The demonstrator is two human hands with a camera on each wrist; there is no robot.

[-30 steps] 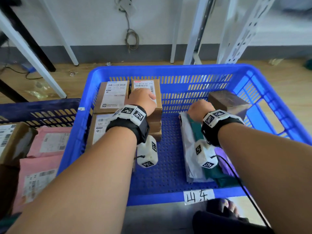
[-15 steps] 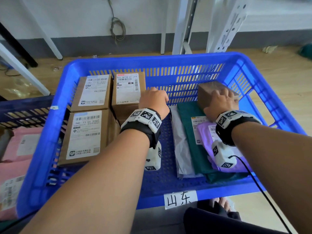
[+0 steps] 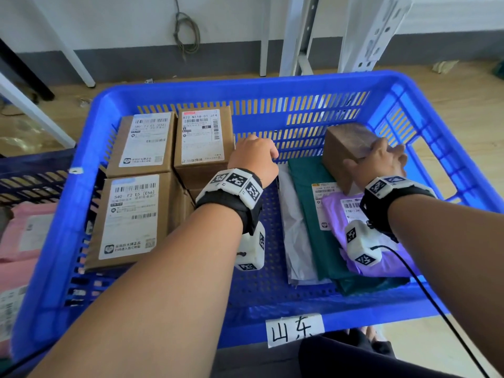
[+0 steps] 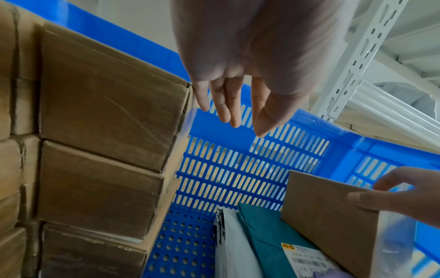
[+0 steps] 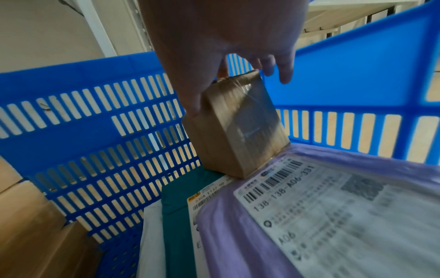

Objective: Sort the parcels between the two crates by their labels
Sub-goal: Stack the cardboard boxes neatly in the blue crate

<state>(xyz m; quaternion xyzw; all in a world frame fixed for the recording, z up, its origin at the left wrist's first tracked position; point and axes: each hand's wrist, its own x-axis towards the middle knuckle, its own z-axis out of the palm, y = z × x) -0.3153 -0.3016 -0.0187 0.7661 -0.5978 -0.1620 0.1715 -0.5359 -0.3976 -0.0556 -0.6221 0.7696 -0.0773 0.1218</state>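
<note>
A bright blue crate (image 3: 245, 88) holds the parcels. A small brown taped box (image 3: 346, 145) (image 5: 238, 135) stands tilted at the back right, on the teal mailer (image 3: 308, 192) and the purple mailer (image 3: 395, 266). My right hand (image 3: 379, 162) (image 5: 238, 94) grips this box from above, thumb on one side and fingers over the far edge. My left hand (image 3: 253, 156) (image 4: 243, 126) hangs with relaxed fingers beside the stacked cardboard boxes (image 3: 203, 143) (image 4: 107, 97) and holds nothing.
Two more labelled cardboard boxes (image 3: 131, 219) fill the crate's left side, and a white mailer (image 3: 291, 227) lies under the teal one. A dark crate (image 3: 30, 181) with pink mailers (image 3: 24, 236) stands to the left. White shelf posts (image 3: 297, 36) rise behind.
My left hand came off the top of the stacked box and moved right. My right hand left the mailers, reached back and took hold of the small brown box.
</note>
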